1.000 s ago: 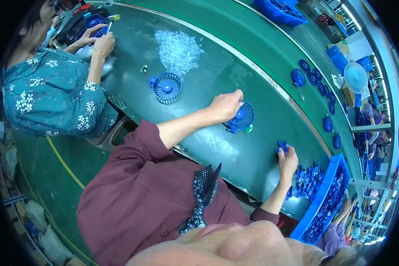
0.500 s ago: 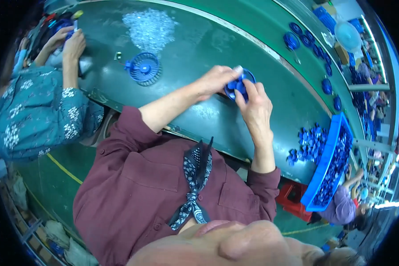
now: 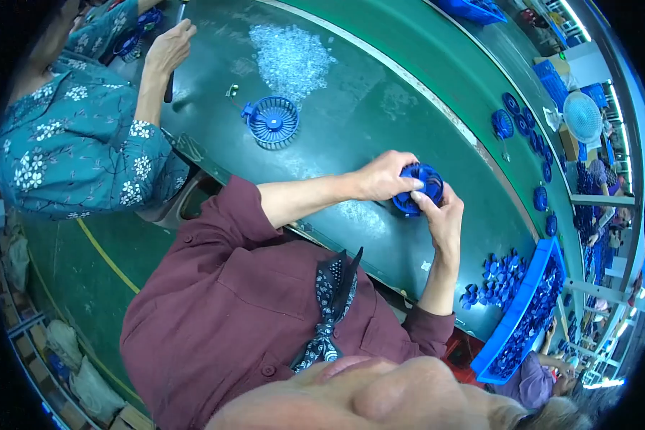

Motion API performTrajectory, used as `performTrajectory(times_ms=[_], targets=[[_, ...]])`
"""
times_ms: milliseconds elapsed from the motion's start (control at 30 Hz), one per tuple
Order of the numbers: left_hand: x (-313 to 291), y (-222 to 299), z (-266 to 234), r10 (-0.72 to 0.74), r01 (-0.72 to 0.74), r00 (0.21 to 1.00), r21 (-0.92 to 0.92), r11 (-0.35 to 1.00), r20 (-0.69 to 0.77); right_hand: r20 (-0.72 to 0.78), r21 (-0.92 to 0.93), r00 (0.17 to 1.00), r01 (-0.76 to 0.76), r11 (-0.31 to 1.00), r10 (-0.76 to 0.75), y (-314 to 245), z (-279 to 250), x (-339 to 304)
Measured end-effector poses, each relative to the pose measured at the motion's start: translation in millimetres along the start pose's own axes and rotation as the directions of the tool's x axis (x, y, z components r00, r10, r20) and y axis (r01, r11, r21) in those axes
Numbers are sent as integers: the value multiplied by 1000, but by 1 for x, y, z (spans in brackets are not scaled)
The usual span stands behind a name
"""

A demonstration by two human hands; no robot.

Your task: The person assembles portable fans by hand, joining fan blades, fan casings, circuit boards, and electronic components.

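A round blue fan housing with ribs is held in both hands over the green table. My left hand grips its left side, thumb across the face and fingers at the upper edge. My right hand closes on its lower right side, thumb pressed on the front. The hands partly cover the part, so its inside shows little. To the left on the table lies another blue ribbed fan housing, with a thin wire leading to a small circuit board.
Small clear plastic pieces are heaped at the far side. Blue fan blades lie near a long blue bin at right. Assembled blue fans stand on the green belt beyond. At left, a co-worker's hand holds a slim tool.
The blue fan housing has been turned in my hands; its open inside with the blades showed before, ribs show now. The co-worker's hands have moved apart. The whole view has shifted.
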State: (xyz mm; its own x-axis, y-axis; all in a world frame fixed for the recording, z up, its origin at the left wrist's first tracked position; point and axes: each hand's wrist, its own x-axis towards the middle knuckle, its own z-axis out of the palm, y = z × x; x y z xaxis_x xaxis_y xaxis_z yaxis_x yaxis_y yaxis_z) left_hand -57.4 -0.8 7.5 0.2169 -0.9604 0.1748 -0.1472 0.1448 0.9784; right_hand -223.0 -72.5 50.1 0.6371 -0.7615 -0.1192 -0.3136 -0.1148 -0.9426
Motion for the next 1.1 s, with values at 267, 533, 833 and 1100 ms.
performTrajectory(times_ms=[267,533,833,1100], targets=[[4,-19,0,-68,79,996,239,968,-56,242,-234,967,-14,972,73,27,-21,45],[-44,57,-52,255,-125,956,588,799,-142,-341,516,919,9,857,196,25,-74,134],[-133,24,-151,295,16,955,996,87,-41,-363,39,923,150,988,-126,69,-6,85],[-132,51,-71,140,41,983,886,462,-118,-338,-219,867,304,927,-365,72,-3,86]])
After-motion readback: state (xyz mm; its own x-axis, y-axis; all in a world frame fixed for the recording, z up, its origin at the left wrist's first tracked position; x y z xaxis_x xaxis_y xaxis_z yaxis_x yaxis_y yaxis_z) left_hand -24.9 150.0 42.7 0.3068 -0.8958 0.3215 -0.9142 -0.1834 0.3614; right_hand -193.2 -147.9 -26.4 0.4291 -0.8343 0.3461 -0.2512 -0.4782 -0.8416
